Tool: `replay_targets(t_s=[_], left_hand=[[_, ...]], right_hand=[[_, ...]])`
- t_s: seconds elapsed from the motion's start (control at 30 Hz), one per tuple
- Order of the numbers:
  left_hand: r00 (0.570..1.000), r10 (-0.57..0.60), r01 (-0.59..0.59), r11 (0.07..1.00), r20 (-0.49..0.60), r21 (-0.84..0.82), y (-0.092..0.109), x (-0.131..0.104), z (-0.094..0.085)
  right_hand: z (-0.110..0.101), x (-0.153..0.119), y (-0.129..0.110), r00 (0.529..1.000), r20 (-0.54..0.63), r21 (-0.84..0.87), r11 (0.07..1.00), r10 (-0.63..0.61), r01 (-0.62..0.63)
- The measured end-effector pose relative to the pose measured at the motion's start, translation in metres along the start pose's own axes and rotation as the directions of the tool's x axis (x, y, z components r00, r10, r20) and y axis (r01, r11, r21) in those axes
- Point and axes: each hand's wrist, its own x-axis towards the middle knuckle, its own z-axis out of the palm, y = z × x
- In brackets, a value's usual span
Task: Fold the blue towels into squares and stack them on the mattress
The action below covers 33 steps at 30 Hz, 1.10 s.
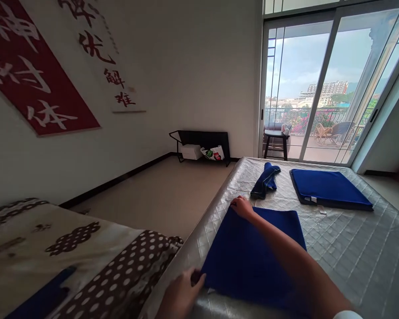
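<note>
A flat blue fabric piece (252, 257) lies on the quilted silver mattress (359, 248). My right hand (242, 207) reaches across it and pinches its far left corner. At its near left corner my left hand (184, 290) has thumb and fingers closed on the edge, slightly blurred. My right forearm hides part of the fabric's right side. Just beyond my right hand, a crumpled blue cloth (266, 180) lies on the mattress. A neat stack of folded blue fabric (330, 188) with a small white tag sits farther to the right.
On the left stands a bed with a brown polka-dot cover (119, 274), a dark blue item (43, 297) on it. A floor gap separates it from the mattress. A black rack (204, 144) is by the wall; a stool (275, 137) stands near the glass doors (299, 88).
</note>
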Motion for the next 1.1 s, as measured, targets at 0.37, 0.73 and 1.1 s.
replay_targets(t_s=[0.37, 0.73, 1.1], left_hand=[[0.998, 0.052, -0.051, 0.998, -0.043, 0.039, 0.014, -0.004, 0.004], [0.994, 0.093, -0.097, 0.993, -0.049, -0.072, 0.022, -0.013, -0.012], [0.775, 0.393, -0.510, 0.852, -0.495, -0.121, 0.071, -0.080, -0.081]], right_hand=[[-0.007, -0.001, -0.011, 0.998, 0.056, -0.121, 0.992, -0.013, 0.020], [-0.100, -0.055, -0.002, 0.978, -0.093, 0.023, 0.982, -0.187, 0.190], [-0.245, -0.239, 0.023, 0.781, -0.587, 0.110, 0.934, -0.214, 0.339]])
